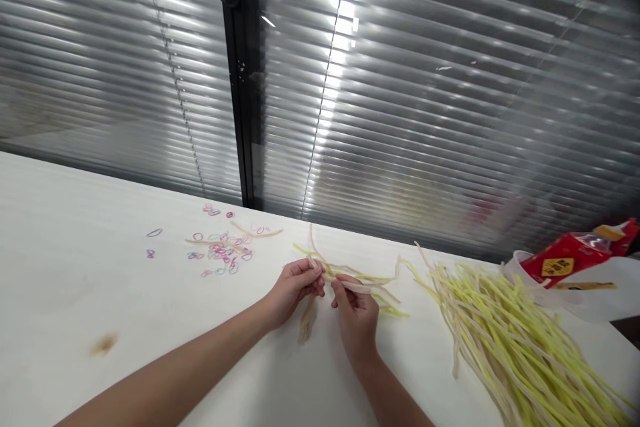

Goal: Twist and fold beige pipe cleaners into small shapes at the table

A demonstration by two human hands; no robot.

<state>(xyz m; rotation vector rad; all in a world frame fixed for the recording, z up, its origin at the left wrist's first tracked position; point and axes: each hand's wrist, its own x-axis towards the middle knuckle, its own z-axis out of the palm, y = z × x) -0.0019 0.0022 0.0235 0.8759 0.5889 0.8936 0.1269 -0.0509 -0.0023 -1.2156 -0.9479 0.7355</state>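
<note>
Near the middle of the white table (165, 307), both my hands are closed on a small bunch of yellow and beige pipe cleaners (370, 278). My left hand (296, 288) pinches the bunch between thumb and fingers. Just to its right, my right hand (357, 313) pinches the beige strands. The loose ends fan out to the right and back, and a beige tail (307, 320) hangs below my left hand. Exactly how the strands cross is hidden by my fingers.
Small coloured elastic bands (220, 250) lie scattered at the left, with a few loose beige pipe cleaners (257, 233) among them. A large pile of yellow and beige pipe cleaners (520, 340) covers the right. Behind it are a red packet (565, 257) and a white container (520, 267). Glass with blinds (425, 113) borders the back.
</note>
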